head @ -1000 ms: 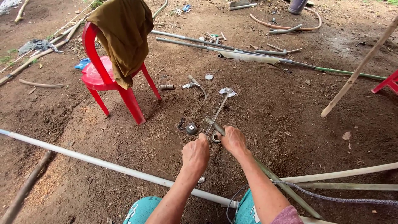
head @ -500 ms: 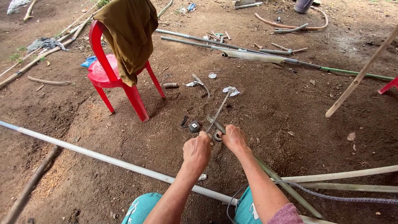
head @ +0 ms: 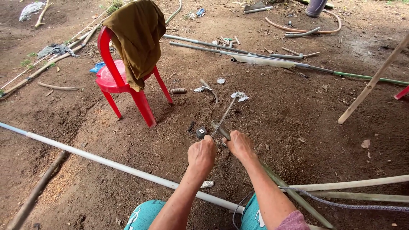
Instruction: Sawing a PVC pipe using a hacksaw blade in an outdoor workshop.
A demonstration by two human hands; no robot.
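Note:
My left hand [head: 201, 154] and my right hand [head: 239, 145] are close together low over the dirt ground, both closed around the end of a thin grey pipe [head: 294, 194] that runs back to the lower right past my knee. A thin metal rod [head: 225, 114] slants up and away from between my hands. A small dark square fitting [head: 200, 132] lies on the soil just beyond my left hand. What my fingers pinch at the pipe end is hidden.
A red plastic chair [head: 121, 83] draped with an olive cloth [head: 137, 34] stands to the upper left. A long white pipe [head: 106, 162] crosses in front of my teal-clad knees [head: 145, 215]. More pipes [head: 255, 57], sticks and scraps lie beyond; a wooden pole [head: 370, 85] leans at right.
My hands stay at the same spot on the pipe end; the view has shifted slightly, nothing else visibly moved.

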